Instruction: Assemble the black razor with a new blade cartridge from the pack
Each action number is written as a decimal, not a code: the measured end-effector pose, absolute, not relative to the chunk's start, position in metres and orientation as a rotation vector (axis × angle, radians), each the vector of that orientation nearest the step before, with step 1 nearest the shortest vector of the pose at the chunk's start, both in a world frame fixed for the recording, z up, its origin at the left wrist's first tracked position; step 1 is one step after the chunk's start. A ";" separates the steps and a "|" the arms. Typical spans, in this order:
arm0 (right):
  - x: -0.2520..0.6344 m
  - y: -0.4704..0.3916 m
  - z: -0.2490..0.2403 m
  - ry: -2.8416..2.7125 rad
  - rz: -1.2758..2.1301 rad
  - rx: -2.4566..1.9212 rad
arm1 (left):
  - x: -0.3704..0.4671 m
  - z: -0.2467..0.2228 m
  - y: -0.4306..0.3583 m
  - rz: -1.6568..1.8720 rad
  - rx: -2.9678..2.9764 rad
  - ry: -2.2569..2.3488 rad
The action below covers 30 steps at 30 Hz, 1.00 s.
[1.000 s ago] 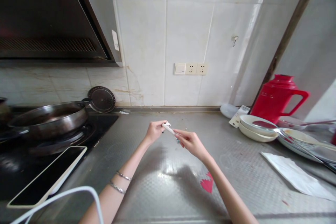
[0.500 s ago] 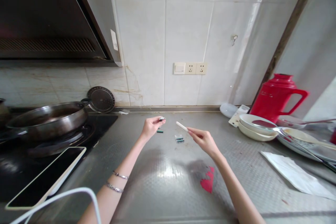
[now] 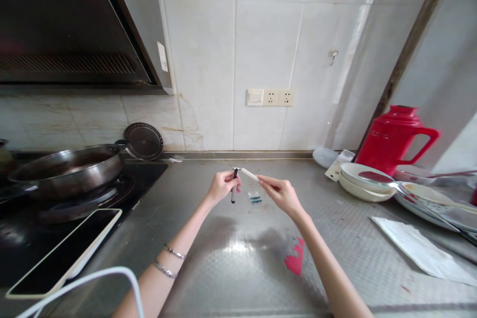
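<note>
Head view: both hands raised over the middle of a steel counter (image 3: 238, 253), close together.
Left hand (image 3: 220, 186): fingers pinched on a small dark pen-like stick (image 3: 234, 192), held upright, its lower end hanging free above the counter.
Right hand (image 3: 281, 192): fingertips pinched on a thin white stick (image 3: 249, 174), pointed up and left, far tip just beside the top of the dark stick; touching or not, cannot tell.
Below the hands: small greenish pieces (image 3: 255, 198) lying on the counter between the two wrists.
Left side: dark wok (image 3: 67, 166) on the hob, tablet (image 3: 63, 251) with white cable (image 3: 93, 278) near the edge.
Right side: red thermos jug (image 3: 391, 136), stacked white bowls (image 3: 363, 181), sheet of paper (image 3: 417, 248).
Front: red stain (image 3: 296, 258) on the steel.
</note>
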State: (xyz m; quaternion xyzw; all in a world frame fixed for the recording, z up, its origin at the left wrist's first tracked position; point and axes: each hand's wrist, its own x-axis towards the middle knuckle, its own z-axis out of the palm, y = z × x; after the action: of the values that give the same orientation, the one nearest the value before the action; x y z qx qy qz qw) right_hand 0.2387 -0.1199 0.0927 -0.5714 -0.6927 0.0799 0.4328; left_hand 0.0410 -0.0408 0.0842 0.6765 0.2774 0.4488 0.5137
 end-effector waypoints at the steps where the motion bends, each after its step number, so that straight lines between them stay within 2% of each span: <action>1: 0.237 -0.119 0.092 -1.737 0.215 -1.398 | 0.042 0.084 -0.042 1.059 1.646 0.653; 9: 0.252 -0.121 0.087 -1.533 0.414 -1.338 | 0.039 0.087 -0.040 1.172 1.654 0.730; 16: 0.191 -0.133 0.087 -1.136 0.980 -1.061 | 0.053 0.060 -0.044 1.495 1.812 0.936; 21: 0.156 -0.150 0.086 -0.889 1.247 -0.975 | 0.057 0.055 -0.049 1.623 1.815 1.026; 30: 0.133 -0.160 0.086 -0.784 1.276 -0.907 | 0.059 0.051 -0.049 1.699 1.775 1.078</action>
State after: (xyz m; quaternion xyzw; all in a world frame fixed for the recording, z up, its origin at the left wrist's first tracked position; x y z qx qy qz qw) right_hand 0.1334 -0.1597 0.0859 -0.3979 -0.3438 0.5596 0.6405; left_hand 0.0591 -0.0485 0.0508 0.6442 0.3913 0.6166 0.2273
